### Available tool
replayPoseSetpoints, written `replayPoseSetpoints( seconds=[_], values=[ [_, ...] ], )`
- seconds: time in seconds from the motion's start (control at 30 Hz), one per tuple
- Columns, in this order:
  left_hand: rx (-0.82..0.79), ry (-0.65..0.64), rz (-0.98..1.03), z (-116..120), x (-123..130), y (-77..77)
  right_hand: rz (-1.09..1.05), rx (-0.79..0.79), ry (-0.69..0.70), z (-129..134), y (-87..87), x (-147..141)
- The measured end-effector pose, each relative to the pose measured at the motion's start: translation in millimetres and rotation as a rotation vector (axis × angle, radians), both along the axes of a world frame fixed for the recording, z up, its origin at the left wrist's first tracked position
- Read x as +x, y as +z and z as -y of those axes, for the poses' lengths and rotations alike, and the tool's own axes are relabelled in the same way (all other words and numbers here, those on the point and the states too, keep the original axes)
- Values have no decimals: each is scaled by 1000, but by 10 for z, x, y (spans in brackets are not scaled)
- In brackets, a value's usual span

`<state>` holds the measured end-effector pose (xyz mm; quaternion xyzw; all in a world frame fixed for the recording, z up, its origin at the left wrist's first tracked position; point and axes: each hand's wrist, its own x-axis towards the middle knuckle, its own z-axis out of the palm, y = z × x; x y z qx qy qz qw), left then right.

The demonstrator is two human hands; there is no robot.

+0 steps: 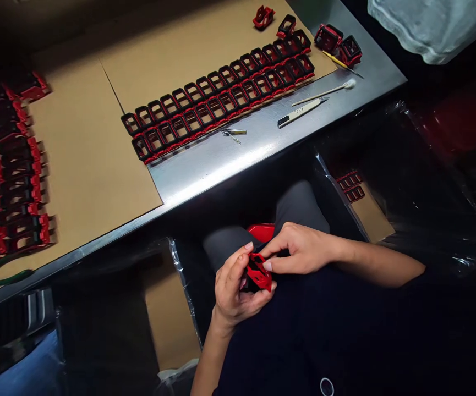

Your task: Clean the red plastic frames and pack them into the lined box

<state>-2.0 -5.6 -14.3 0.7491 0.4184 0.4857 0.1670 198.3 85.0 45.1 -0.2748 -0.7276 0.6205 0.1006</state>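
I grasp the red frame (260, 274) in my left hand (230, 291); my right hand (297, 250) pinches its edge, best done gently.

Head view — forward and down — over table (262, 140)

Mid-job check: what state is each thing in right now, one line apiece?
Left hand: closed around the red part.
Right hand: thumb and index finger touching it, grip unclear.
Red part: held, tilted.
Frames: lined up in two rows on cardboard.
Knife: lying on the metal table, blade apparently exposed.
Cotton swab: lying beside the knife.
Yellow-handled tool: lying down, unheld.
Small metal tool: lying, open or shut unclear.
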Motion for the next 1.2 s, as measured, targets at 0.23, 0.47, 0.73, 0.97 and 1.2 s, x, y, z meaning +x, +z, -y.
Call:
replayPoseSetpoints(
  seconds=[0.23,0.47,0.73,0.97,1.2],
  values=[
    [-30,44,11,28,-18,2,21,121,36,-71,-15,72],
    [-299,19,347,124,75,-35,-12,-291,-61,-45,-212,136],
    [-406,-18,439,115,97,-17,-184,-574,-44,102,-340,14],
    [-439,-35,451,68,96,2,-145,-621,-90,127,-343,-29],
    [-457,28,414,106,54,-56,-157,-666,-103,147,-388,-54]
  ],
)
